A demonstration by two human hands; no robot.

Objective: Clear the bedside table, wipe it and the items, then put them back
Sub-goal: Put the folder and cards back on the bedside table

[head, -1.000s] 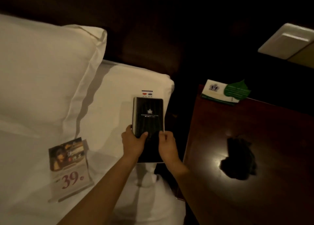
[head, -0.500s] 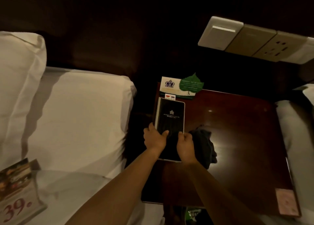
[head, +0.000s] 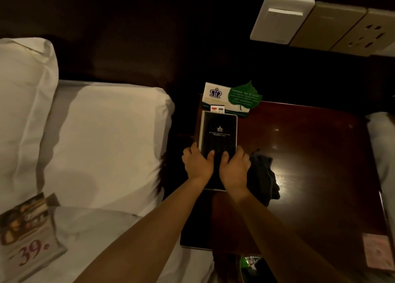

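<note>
Black folder (head: 219,133), near end hidden by left hand (head: 197,165), right hand (head: 234,169) — both gripping

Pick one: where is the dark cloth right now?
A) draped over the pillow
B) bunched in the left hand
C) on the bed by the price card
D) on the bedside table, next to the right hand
D: the dark cloth lies bunched on the bedside table, just beside the right hand, which with the left hand grips the black folder.
</note>
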